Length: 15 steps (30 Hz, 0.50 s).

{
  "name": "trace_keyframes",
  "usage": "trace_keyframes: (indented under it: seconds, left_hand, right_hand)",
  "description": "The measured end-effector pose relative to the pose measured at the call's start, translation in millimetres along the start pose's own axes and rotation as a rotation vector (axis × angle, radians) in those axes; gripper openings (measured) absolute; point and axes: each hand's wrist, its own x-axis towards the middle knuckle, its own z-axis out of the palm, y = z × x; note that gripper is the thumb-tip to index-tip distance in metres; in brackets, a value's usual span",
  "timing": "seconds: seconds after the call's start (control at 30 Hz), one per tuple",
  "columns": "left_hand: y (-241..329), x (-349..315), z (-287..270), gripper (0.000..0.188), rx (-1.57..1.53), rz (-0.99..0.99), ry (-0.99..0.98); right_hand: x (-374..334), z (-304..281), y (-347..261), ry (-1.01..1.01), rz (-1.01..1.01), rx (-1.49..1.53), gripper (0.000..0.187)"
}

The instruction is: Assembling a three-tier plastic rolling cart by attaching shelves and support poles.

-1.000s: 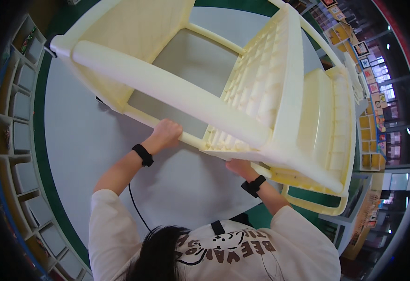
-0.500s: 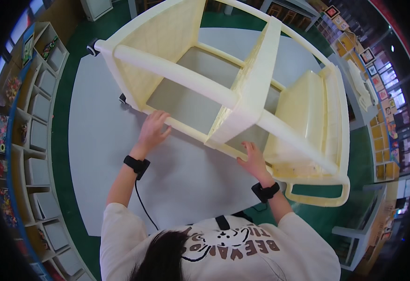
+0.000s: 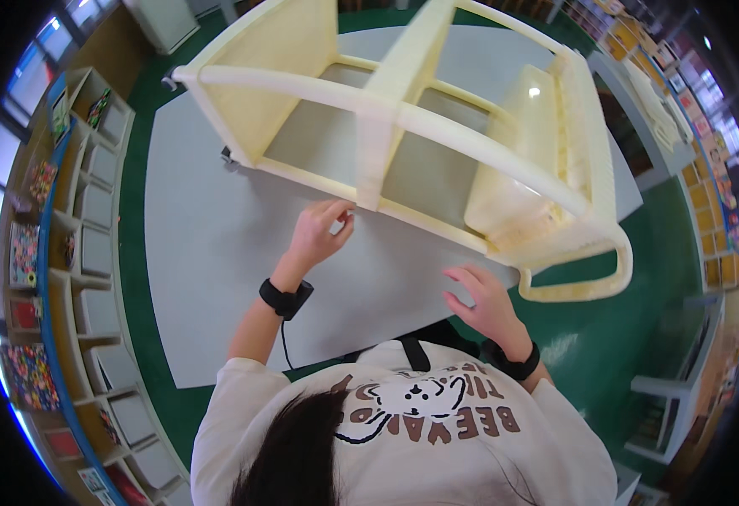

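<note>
A cream plastic trolley cart (image 3: 378, 143) lies on its side on the grey table. Its caster wheels (image 3: 228, 156) point left and its looped handle (image 3: 584, 282) juts past the table at the right. My left hand (image 3: 320, 234) is just below the cart's near rail, close to the middle shelf; its fingers are loosely bent, a gap shows inside them, and nothing is held. Whether its fingertips touch the rail I cannot tell. My right hand (image 3: 489, 310), fingers apart and empty, hovers over the table's near edge, away from the cart.
A black band with a cable (image 3: 285, 299) is on my left wrist, another band (image 3: 513, 361) on my right. White cubby shelves (image 3: 91, 253) line the left side. At the right stand a grey side table (image 3: 639, 118) and a grey frame (image 3: 673, 388).
My right hand has drawn back from the near rail toward me. My left hand has moved right along the rail and dropped off it. The cart sits higher in view.
</note>
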Motion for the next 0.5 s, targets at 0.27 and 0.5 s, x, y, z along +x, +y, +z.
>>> trace_keyframes:
  seconds: [0.27, 0.5]
  left_hand:
    - [98.0, 10.3, 76.8, 0.016, -0.213, 0.102, -0.02]
    - [168.3, 7.5, 138.0, 0.019, -0.117, 0.16, -0.069]
  right_hand:
    - [-62.2, -75.3, 3.2, 0.228, -0.215, -0.115, 0.02]
    - [-129.2, -146.0, 55.9, 0.353, -0.379, -0.121, 0.019]
